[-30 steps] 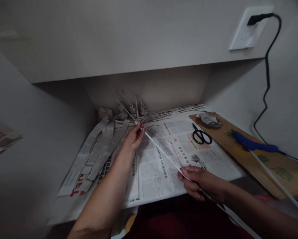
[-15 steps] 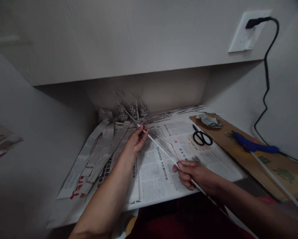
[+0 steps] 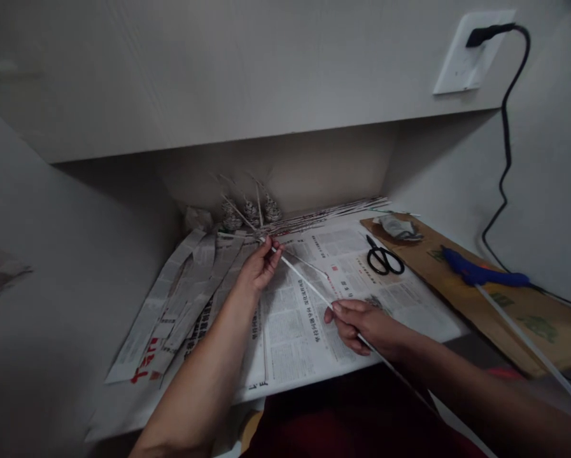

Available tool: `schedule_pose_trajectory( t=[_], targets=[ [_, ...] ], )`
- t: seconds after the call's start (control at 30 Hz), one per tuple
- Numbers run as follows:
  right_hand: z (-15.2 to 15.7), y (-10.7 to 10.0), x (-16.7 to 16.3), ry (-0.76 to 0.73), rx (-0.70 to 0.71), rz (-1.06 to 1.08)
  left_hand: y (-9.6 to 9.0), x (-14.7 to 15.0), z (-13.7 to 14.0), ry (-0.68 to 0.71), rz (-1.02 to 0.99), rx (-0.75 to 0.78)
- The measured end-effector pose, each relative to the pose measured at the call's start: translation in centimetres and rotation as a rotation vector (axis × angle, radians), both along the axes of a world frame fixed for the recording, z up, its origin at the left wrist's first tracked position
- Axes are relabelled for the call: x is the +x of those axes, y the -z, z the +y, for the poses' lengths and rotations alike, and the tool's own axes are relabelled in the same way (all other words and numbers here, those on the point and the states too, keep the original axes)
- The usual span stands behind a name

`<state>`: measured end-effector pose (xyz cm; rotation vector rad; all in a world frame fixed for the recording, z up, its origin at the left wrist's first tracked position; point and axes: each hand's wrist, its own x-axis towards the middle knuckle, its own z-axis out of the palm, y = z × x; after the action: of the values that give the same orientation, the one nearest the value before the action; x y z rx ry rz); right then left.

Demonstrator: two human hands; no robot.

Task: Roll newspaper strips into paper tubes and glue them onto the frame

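My left hand pinches the joint where several thin rolled-paper sticks cross, above the newspaper. Some of these sticks point up and away, and a thin one slants down to the right. From the joint a long white rolled-paper stick runs taut to my right hand. That hand is closed around the stick, whose far part passes under my right forearm toward the lower right. Black-handled scissors lie on the newspaper beyond my right hand.
Several small woven paper pieces stand at the back, beside a bundle of paper sticks. Newspaper strips lie at left. On the right, a blue glue gun rests on cardboard, its cord plugged into a wall socket.
The view has shifted slightly. My right hand has moved a little up and left along with the stick; my left hand keeps its pinch on the joint.
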<state>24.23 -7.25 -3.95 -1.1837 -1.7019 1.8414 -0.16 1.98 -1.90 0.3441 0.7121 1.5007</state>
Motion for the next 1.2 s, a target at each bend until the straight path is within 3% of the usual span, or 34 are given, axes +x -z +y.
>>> schedule_pose_trajectory(
  t=[0.07, 0.1, 0.23, 0.3, 0.37, 0.47, 0.53, 0.6, 0.73, 0.77, 0.83, 0.97, 1.03, 1.1, 1.2],
  targets=[
    [0.1, 0.1, 0.3, -0.039, -0.098, 0.056, 0.2, 0.1, 0.0, 0.018, 0.009, 0.001],
    [0.1, -0.1, 0.3, -0.047, -0.052, 0.026, 0.3, 0.2, -0.1, 0.029, 0.015, 0.004],
    [0.3, -0.8, -0.4, 0.096, 0.518, -0.260, 0.6, 0.5, -0.1, 0.074, 0.033, 0.026],
    [0.4, -0.9, -0.9, 0.159, 0.642, -0.302, 0.6, 0.7, -0.2, 0.069, 0.032, 0.029],
    [0.4, -0.7, -1.2, 0.122, 0.427, -0.184, 0.5, 0.8, -0.2, 0.053, 0.024, 0.026],
    [0.3, -0.3, -1.1, 0.000, -0.077, 0.123, 0.2, 0.9, -0.2, 0.045, 0.000, 0.016],
    [0.3, -0.3, -0.9, -0.043, -0.201, 0.196, 0.1, 1.0, -0.3, 0.041, -0.014, 0.015],
    [0.4, -0.6, -0.9, -0.038, -0.073, 0.099, 0.1, 1.1, -0.3, 0.033, -0.014, 0.026],
    [1.1, -1.4, -1.5, 0.120, 0.613, -0.271, 0.3, 1.3, -0.4, 0.017, 0.013, 0.056],
    [1.3, -1.4, -1.6, 0.151, 0.714, -0.321, 0.3, 1.3, -0.4, 0.016, 0.016, 0.061],
    [1.6, -1.1, -1.8, 0.140, 0.672, -0.297, 0.3, 1.3, -0.4, 0.027, 0.018, 0.068],
    [1.7, -0.2, -1.2, -0.025, 0.048, 0.106, 0.4, 1.4, -0.4, 0.052, 0.016, 0.063],
    [1.8, 0.0, -0.9, -0.060, -0.120, 0.219, 0.4, 1.5, -0.4, 0.060, 0.019, 0.066],
    [1.9, -0.3, -1.0, -0.040, -0.050, 0.154, 0.6, 1.6, -0.5, 0.081, 0.039, 0.066],
    [2.3, -1.0, -1.8, 0.061, 0.392, -0.127, 0.9, 1.6, -0.5, 0.111, 0.082, 0.059]
  ],
)
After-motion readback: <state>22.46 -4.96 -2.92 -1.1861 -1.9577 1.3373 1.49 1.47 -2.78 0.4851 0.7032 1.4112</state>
